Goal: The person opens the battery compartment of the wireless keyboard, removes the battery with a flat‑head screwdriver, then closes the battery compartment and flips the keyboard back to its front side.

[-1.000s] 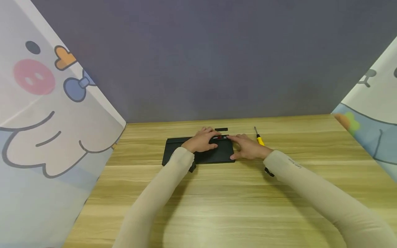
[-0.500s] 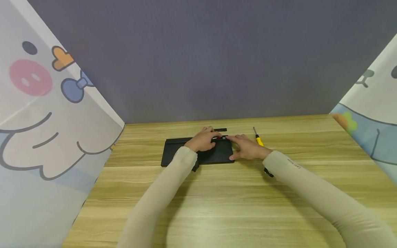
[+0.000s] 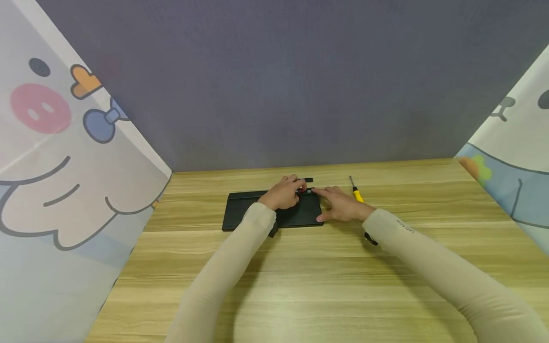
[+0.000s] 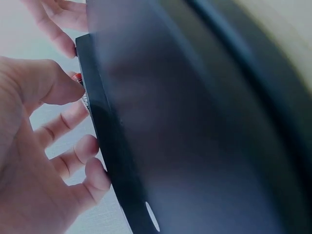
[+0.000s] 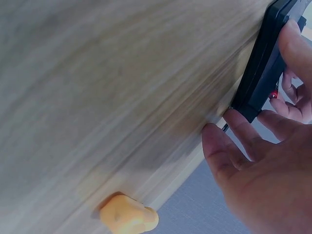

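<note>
Head: black slab (image 3: 301, 215) on table (image 3: 274, 286); left hand (image 3: 282, 194) at its far edge, right hand (image 3: 340, 205), extended, touching its right end. Left wrist: slab blurred; left hand pinches red piece (image 4: 77, 76), mostly hidden. Right wrist: yellow handle (image 5: 124, 214) cut off.

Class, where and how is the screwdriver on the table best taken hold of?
Probably by the thick yellow handle, with the right hand, coming from the near side. The screwdriver lies with its thin shaft pointing toward the grey wall and its wider handle nearer; the handle's near end is hidden in the head view.
</note>
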A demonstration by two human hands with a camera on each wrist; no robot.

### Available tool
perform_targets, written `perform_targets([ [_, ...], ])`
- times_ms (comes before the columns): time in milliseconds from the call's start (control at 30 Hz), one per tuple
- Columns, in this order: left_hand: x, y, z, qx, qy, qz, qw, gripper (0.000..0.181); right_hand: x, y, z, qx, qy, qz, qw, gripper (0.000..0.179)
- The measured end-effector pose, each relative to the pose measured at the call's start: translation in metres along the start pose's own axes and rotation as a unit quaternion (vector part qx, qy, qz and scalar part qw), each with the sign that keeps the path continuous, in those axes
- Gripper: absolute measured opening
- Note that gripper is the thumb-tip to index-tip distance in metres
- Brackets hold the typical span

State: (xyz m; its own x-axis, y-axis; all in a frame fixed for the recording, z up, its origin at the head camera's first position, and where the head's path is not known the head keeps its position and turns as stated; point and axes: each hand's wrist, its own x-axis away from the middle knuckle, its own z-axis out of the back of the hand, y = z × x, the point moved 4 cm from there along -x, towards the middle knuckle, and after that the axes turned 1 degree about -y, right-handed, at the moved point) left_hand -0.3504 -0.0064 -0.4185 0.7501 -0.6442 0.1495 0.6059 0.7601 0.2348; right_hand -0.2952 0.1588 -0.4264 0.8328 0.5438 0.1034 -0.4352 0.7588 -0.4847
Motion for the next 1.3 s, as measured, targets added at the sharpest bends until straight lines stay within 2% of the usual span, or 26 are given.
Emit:
perform_targets([
  [233, -0.0003, -0.0001, 0.0025, 0.03, 0.013, -0.033, 0.9989, 0.03, 0.0003, 0.0005, -0.0002, -0.006, -0.003, -0.005, 1.0, 0.09],
  [433, -0.002, -0.0036, 0.0019, 0.039, 0.027, -0.043, 0.998, 0.031, 0.0006, 0.0002, 0.0004, -0.005, 0.002, -0.003, 1.0, 0.09],
  [900, -0.0035, -0.0019, 0.0031, 0.024, 0.055, -0.02, 0.998, 0.017, -0.0002, 0.001, -0.0007, -0.004, 0.005, 0.0, 1.0, 0.09],
  [1300, -0.0032, 0.0036, 0.0102, 0.049, 0.092, -0.067, 0.9923, 0.022, -0.0004, 0.0008, -0.0008, -0.004, 0.001, -0.002, 1.0, 0.09],
])
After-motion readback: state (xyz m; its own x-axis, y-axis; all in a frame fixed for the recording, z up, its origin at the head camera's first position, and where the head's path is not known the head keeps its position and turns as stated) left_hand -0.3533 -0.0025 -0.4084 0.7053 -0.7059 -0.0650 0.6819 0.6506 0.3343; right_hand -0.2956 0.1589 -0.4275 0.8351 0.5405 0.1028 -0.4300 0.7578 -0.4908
